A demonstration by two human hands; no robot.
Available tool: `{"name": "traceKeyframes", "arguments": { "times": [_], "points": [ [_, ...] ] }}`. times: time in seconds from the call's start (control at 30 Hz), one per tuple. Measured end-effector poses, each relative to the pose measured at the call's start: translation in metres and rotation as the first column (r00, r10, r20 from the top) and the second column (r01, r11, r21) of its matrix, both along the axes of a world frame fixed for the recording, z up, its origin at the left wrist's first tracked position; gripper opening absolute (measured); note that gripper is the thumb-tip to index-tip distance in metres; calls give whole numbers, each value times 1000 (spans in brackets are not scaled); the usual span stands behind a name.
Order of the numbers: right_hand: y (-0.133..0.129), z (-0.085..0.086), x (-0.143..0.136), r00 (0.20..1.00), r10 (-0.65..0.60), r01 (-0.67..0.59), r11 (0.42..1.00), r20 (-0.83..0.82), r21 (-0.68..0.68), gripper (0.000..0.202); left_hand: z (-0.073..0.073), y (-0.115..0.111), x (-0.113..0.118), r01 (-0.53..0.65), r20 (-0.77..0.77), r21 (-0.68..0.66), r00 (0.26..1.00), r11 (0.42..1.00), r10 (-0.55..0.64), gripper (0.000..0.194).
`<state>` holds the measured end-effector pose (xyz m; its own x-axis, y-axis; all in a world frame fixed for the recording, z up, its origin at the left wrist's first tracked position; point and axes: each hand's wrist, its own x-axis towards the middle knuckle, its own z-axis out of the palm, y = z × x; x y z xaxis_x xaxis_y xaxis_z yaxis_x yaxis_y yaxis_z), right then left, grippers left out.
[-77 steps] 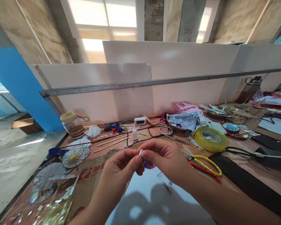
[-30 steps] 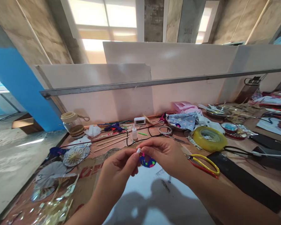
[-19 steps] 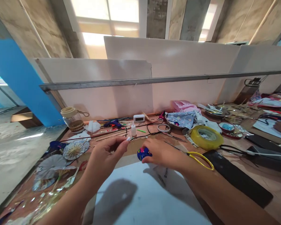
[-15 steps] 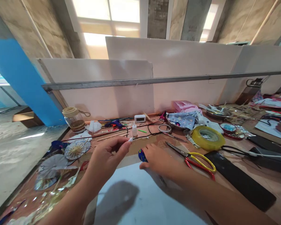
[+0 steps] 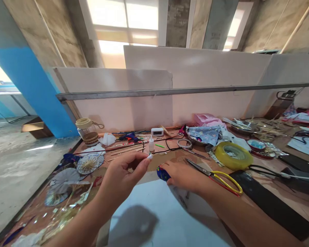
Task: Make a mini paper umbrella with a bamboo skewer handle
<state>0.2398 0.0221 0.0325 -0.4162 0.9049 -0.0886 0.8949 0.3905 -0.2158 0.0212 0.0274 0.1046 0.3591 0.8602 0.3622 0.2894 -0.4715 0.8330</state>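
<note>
Above the white sheet (image 5: 144, 209), my left hand (image 5: 130, 171) pinches a small white piece (image 5: 149, 156) between thumb and forefinger. My right hand (image 5: 181, 175) is closed on a dark blue patterned piece (image 5: 163, 174), which shows at its fingertips; its palm side is hidden. Just beyond my left fingertips a small white dropper bottle (image 5: 151, 144) stands upright. Scissors (image 5: 215, 175) with yellow and red handles lie right of my right hand, partly behind the forearm.
Small paper fans (image 5: 90, 163) lie at the left, near a lidded glass jar (image 5: 86, 131). A yellow tape roll (image 5: 233, 155) and a long black case (image 5: 270, 202) are at the right. A white clock (image 5: 157, 132) stands against the back panel (image 5: 149, 109).
The whole view has shifted, so things appear slightly further right and lower. My right hand has moved slightly away from my left, and more of the blue piece shows. Both hands keep their grips.
</note>
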Motion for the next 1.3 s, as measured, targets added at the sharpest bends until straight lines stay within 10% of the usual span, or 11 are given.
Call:
{"name": "traceKeyframes", "arguments": {
  "times": [0.63,0.7,0.87,1.07,1.3],
  "points": [
    [33,2,9,890,-372,402,913,-263,67,37,5,0,4,27,-33,-9,999,1000,-28,24],
    [29,11,5,795,-318,359,933,-517,-23,45,4,0,6,61,-108,-19,992,998,-63,24],
    [6,32,-16,215,-111,18,994,-970,-109,57,-3,3,11,56,-193,-14,979,998,-57,25],
    [-13,36,-25,340,-45,76,997,-939,-20,51,-9,6,14,9,-151,-16,988,1000,-12,28],
    [-23,38,-31,691,84,126,964,-718,233,42,-7,4,15,25,-130,-31,991,999,-28,26]
  ]
}}
